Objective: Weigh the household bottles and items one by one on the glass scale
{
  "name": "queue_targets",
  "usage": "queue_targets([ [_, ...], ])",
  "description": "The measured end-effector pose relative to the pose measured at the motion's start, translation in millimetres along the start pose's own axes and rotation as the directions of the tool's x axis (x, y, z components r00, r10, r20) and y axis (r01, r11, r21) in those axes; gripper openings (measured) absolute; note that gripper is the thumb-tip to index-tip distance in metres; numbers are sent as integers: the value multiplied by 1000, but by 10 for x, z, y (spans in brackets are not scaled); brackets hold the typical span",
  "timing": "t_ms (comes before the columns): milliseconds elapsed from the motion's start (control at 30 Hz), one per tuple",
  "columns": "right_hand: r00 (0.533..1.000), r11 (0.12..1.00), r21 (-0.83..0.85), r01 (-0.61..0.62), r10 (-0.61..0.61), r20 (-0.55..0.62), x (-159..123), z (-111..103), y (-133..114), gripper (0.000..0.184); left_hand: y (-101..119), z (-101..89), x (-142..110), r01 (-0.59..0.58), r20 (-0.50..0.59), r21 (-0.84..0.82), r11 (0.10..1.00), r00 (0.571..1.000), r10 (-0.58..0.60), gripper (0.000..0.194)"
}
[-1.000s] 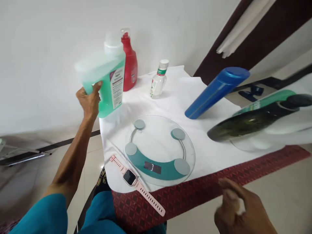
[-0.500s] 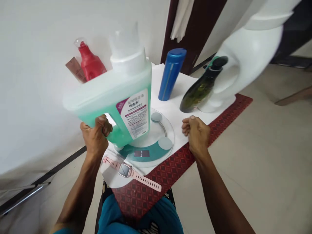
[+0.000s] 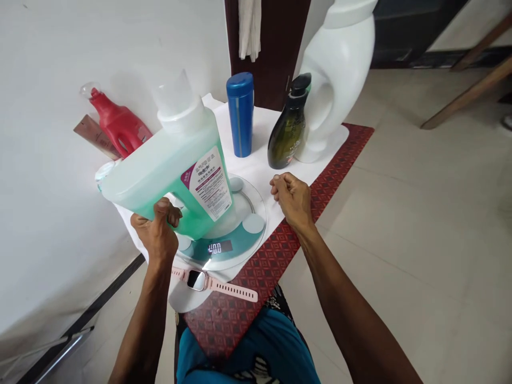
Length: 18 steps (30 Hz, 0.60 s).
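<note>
My left hand point(image 3: 158, 226) is wrapped round the handle of a big translucent jug point(image 3: 168, 165) of green liquid with a white label and a cap on top. The jug is tilted over a round glass scale point(image 3: 250, 253), whose display is lit with digits; I cannot tell whether its base touches the glass. My right hand point(image 3: 293, 197) is curled closed over the table's right side, with nothing showing in it. Nearest to it stands a dark green pump bottle point(image 3: 287, 133). A pink-strapped smartwatch point(image 3: 197, 279) lies in front of the scale.
A blue flask point(image 3: 241, 114) and a tall white jug point(image 3: 340, 69) stand at the back of the white-covered table. A red bottle point(image 3: 120, 120) and a brown tube point(image 3: 96, 136) are by the wall. A red patterned cloth point(image 3: 276, 256) runs along the edge.
The view has turned right, so things sit further left. The scale's display now shows digits where only part of a mark showed. My left hand still grips the jug; my right stays closed.
</note>
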State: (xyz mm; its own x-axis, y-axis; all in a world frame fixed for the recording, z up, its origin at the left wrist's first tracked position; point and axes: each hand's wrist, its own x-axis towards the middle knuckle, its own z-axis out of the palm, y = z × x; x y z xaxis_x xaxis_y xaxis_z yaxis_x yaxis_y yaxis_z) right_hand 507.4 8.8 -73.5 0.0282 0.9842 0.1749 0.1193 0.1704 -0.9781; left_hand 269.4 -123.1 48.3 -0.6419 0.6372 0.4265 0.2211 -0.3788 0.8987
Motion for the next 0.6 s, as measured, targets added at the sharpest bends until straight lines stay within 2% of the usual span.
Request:
queue_targets([
  [67,1000,1000,2,4,-4,-3,5,2,0,43,-19,-83,10,-26,82,62,998,996,21,64],
  [167,1000,1000,10,5,-5,-14,-1,5,4,42,-35,-251,61,-124,181,188,974,979,90,61],
  [233,1000,1000,18,10,-9,-25,-5,10,11,43,-19,-377,115,-165,135,179,970,981,142,67],
  [367,999,1000,21,18,-18,-39,-1,20,34,45,87,-653,204,-185,-122,81,979,974,194,73],
  [433,999,1000,19,22,-21,-39,3,24,44,45,139,-772,217,-198,-193,100,975,957,215,71],
  [533,999,1000,9,24,-24,-43,4,29,50,43,163,-843,180,-209,-202,108,972,953,227,69],
  [600,999,1000,1,23,-23,-43,0,32,48,41,139,-795,119,-199,-130,105,974,969,212,69],
])
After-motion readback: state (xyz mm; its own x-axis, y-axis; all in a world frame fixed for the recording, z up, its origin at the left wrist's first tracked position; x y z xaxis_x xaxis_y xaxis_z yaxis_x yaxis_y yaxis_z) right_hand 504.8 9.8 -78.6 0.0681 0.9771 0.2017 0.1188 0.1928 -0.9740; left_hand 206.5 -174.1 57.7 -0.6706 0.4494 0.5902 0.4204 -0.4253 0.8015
